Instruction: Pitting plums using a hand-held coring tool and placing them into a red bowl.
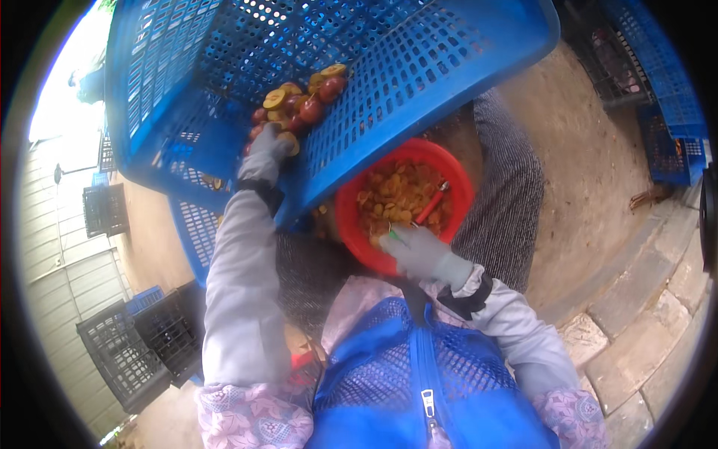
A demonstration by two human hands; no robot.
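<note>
My gloved left hand (269,147) reaches into a tilted blue plastic crate (387,106), its fingers at a halved plum (289,143); motion blur softens the grip. Around it lie red-skinned plums (311,110), several of them cut halves with yellow flesh showing. My gloved right hand (429,257) is shut on a small tool with a green handle (396,234), mostly hidden by the fingers. That hand is over the near rim of a red plastic basin (349,221). Yellow fruit pieces (395,193) fill the basin, and a red-handled tool with a metal end (431,206) lies on them.
The basin sits between my knees, below the blue crate's edge. Another blue crate (193,224) stands underneath at left. Black crates (126,351) are at lower left; more crates (608,62) stand at upper right. Brick paving (639,348) edges the floor at right.
</note>
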